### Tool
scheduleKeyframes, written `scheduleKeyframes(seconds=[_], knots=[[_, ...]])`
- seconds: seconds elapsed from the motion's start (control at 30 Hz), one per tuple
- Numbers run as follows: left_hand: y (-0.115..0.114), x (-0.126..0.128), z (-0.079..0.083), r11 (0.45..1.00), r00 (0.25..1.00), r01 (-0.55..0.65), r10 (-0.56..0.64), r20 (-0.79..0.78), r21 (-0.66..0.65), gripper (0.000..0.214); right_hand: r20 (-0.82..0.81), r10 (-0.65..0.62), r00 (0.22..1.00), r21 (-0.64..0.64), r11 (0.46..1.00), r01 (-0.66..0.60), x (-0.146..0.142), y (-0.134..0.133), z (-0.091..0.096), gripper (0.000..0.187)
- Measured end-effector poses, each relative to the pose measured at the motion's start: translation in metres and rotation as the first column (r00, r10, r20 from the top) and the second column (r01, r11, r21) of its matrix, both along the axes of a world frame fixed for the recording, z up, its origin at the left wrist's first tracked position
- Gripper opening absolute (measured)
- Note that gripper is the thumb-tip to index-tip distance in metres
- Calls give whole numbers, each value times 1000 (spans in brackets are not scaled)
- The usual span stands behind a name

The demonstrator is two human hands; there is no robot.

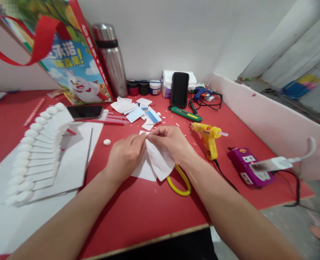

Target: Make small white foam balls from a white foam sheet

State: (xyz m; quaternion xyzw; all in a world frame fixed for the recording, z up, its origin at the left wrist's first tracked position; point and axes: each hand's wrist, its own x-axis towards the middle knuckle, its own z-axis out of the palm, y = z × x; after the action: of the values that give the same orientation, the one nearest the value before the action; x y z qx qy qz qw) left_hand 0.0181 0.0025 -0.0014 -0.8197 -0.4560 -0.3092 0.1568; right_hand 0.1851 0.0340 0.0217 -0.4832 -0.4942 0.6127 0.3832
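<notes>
At the middle of the red table, my left hand (pixel 126 155) and my right hand (pixel 173 142) meet over a thin white sheet of paper (pixel 161 160). Fingers of both hands are closed on its upper edge, and the fingertips nearly touch. The paper hangs creased, its lower corner pointing toward me. Another white piece (pixel 146 169) shows beneath it; I cannot tell if they are joined. A yellow loop handle (pixel 180 186) lies under my right wrist, the rest of it hidden. Left of my left hand sits a small white round piece (pixel 107 142).
A curved, stair-like white model (pixel 40 151) edged with white discs stands at left. A yellow glue gun (pixel 210 139) and purple power strip (pixel 250 168) lie at right. Behind are paper scraps (pixel 135 112), a green cutter (pixel 185 113), a phone (pixel 85 112) and a steel flask (pixel 112 65).
</notes>
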Motion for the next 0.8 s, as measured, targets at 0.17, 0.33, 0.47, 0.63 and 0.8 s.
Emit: scheduleKeyframes(seconds=[0.17, 0.33, 0.47, 0.63, 0.8], knots=[[-2, 2, -1, 1000, 997, 13, -11, 78, -22, 22, -85, 2, 996, -107, 994, -11, 1, 2, 2, 13], [-3, 1, 3, 987, 958, 97, -57, 281, -128, 20, -221, 14, 975, -203, 977, -60, 3, 5, 1, 13], [-2, -1, 4, 973, 910, 171, -95, 404, -156, 21, -260, 37, 965, -203, 975, -92, 4, 6, 1, 16], [2, -4, 0, 971, 908, 218, -164, 385, -99, 23, -251, 45, 967, -182, 979, -93, 6, 8, 1, 19], [3, -4, 1, 968, 909, 236, -192, 369, -79, 24, -187, 48, 981, -134, 988, -74, 9, 7, 3, 21]])
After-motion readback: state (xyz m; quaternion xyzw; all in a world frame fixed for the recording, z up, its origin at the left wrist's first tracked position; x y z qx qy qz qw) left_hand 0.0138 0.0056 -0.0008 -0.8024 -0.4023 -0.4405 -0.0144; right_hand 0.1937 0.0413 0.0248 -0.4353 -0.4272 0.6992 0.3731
